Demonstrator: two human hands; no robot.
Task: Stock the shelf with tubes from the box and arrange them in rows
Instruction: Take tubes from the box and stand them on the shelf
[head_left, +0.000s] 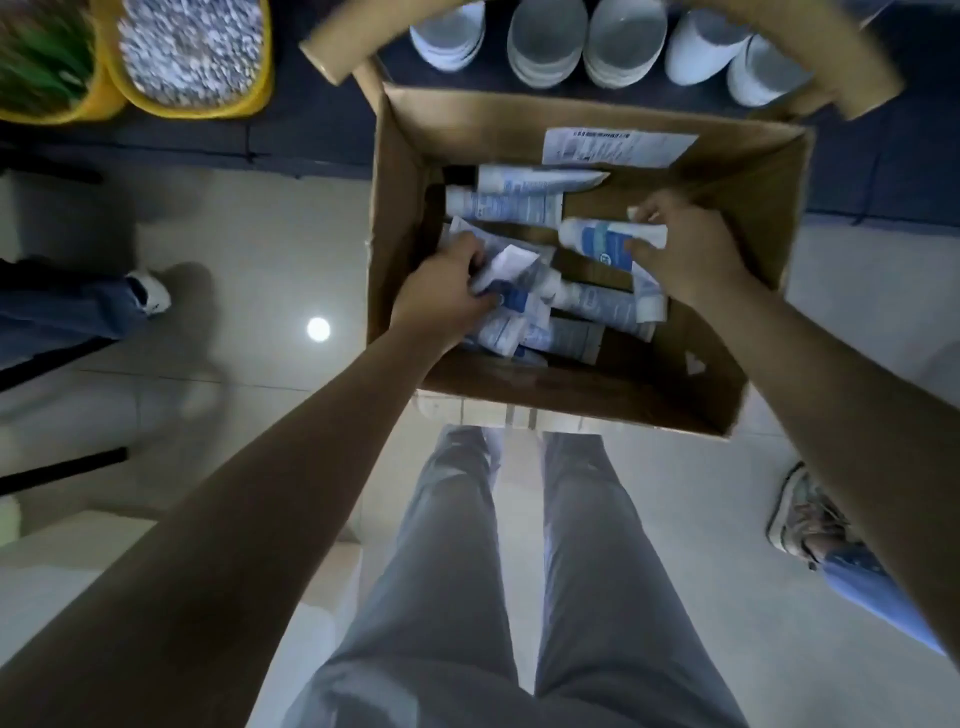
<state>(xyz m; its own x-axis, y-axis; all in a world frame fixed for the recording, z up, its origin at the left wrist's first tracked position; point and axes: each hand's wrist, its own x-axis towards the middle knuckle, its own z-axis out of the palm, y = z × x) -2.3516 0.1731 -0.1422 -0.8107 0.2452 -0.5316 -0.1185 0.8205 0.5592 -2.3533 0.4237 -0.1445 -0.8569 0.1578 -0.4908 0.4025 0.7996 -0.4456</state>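
Hands first: we are reaching into the box (571, 119), our left hand (441, 291) curling round several tubes (511, 299) at its left side, our right hand (691, 249) pinching one tube (597, 236) near its right wall. More are lying loose against its far wall, so much stocking is seemingly remaining; beyond the box only bowls (545, 41) are showing.

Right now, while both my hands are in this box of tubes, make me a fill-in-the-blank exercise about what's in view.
Both hands reach into an open ____ box. The right hand grips one white tube with a ____ label. The left hand grips several ____ at once. Beyond the box, the tub of pebbles is ____.
Missing words: cardboard, blue, tubes, yellow.
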